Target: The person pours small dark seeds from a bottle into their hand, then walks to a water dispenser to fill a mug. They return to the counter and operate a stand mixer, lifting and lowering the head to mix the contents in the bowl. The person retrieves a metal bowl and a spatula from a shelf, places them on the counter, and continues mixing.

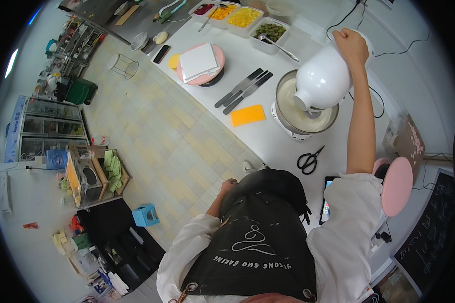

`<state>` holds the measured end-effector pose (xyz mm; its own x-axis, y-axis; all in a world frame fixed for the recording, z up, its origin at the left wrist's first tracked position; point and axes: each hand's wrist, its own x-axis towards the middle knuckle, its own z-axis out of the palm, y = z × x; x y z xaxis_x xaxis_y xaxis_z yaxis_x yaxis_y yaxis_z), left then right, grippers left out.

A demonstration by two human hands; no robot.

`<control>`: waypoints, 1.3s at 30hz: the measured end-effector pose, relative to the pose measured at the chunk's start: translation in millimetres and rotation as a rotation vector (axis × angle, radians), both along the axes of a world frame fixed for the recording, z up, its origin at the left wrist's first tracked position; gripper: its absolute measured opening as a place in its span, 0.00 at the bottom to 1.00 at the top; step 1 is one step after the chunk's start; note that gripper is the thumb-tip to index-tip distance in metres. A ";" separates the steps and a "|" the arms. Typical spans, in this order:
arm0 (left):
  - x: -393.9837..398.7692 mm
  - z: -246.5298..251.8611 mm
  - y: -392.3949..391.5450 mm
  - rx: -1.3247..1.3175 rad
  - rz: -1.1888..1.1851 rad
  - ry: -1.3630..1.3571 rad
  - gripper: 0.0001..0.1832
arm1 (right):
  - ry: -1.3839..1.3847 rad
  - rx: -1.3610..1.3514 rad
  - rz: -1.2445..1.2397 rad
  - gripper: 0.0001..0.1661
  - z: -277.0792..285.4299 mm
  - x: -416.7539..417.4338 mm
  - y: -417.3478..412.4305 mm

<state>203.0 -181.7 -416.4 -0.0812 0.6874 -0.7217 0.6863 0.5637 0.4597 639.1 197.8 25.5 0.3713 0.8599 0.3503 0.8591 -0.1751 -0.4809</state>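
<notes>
My right hand (352, 47) is curled against the top rear of a white stand mixer (322, 77); whether its fingers grip a part there is not visible. Under the mixer head, a steel mixing bowl (280, 101) holds a pale, creamy mixture (301, 115), with part of the beater in it. My left hand (228, 185) hangs beside the black apron (258, 227), over the floor, its fingers curled and no object visible in them. Left of the bowl lie a yellow plastic scraper (247, 115) and several spatulas (246, 89). Black-handled scissors (308, 162) rest in front of the mixer.
At the back stand plastic tubs of cut fruit (244, 17), one with a spoon (278, 46) in it. A pink turntable (220, 62) carries white boards (199, 62). One phone (161, 54) lies at the table's left edge. A tablet (328, 200) is partly under my right sleeve. Cords (381, 100) trail behind the mixer.
</notes>
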 end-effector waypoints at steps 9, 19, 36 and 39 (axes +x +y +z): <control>3.1 6.9 3.7 0.019 -0.047 0.013 0.19 | 0.025 -0.002 -0.005 0.19 -1.2 2.9 2.4; 2.6 0.1 0.8 -0.036 0.004 0.021 0.20 | 0.026 0.023 -0.002 0.17 -4.8 3.6 4.4; -7.2 -28.0 -2.4 -0.036 0.012 -0.026 0.19 | 0.034 0.094 -0.011 0.18 -4.7 4.4 3.0; -4.3 -21.9 0.4 -0.022 -0.029 -0.004 0.19 | 0.038 0.077 -0.005 0.17 -4.2 4.4 1.6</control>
<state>198.7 -181.2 -438.3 -0.0585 0.6733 -0.7370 0.7010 0.5533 0.4499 643.5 199.4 21.3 0.3898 0.8290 0.4010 0.8392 -0.1404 -0.5254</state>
